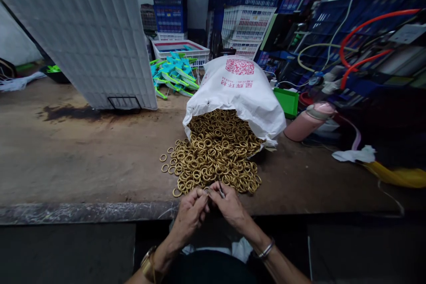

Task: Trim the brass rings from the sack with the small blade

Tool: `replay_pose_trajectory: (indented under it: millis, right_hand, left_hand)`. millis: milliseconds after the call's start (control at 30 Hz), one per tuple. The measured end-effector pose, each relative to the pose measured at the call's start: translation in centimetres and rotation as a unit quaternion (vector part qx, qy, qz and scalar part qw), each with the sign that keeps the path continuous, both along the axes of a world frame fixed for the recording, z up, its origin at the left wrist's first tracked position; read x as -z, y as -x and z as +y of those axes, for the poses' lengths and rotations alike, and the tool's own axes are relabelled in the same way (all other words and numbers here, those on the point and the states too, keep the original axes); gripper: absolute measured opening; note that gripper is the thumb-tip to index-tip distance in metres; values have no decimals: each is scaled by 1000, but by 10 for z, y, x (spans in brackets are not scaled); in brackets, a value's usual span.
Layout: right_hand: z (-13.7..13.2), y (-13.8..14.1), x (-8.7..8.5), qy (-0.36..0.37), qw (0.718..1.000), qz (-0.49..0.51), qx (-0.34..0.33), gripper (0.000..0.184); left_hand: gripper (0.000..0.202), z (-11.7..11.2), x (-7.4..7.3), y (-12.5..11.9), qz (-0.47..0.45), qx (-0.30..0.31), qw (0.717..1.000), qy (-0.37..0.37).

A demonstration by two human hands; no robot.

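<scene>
A white sack point(238, 91) lies on its side on the brown worktable point(83, 155), spilling a heap of brass-coloured rings point(214, 153) toward me. My left hand point(189, 215) and my right hand point(229, 206) meet at the table's near edge, just in front of the heap. Both are pinched together around a small ring point(207, 191), and a thin dark piece sticks up from my right fingers. A gold watch sits on my left wrist and a metal bangle on my right.
A large white gridded panel point(89, 31) stands at the back left. Teal and green plastic parts point(173, 75) lie behind the sack. A pink bottle point(308, 122), a green box point(288, 102), hoses and stacked blue and white crates fill the right and back.
</scene>
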State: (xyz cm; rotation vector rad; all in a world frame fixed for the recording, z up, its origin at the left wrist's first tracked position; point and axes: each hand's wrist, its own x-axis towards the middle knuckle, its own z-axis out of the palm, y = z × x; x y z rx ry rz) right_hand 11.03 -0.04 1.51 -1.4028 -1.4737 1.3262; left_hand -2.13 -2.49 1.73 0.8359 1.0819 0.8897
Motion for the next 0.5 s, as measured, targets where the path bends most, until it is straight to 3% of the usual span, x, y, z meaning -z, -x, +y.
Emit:
replay_pose_trajectory:
  millis: [200, 333, 500]
  right_hand:
    - [0, -4, -2, 14, 999, 30, -19, 22]
    - [-1, -5, -2, 6, 999, 25, -36, 22]
    - [-5, -6, 1, -65, 992, -104, -26, 19]
  left_hand:
    - [27, -4, 5, -2, -108, 6, 993, 39]
    - [26, -4, 7, -2, -133, -2, 990, 45]
    - [28, -2, 7, -2, -102, -21, 994, 32]
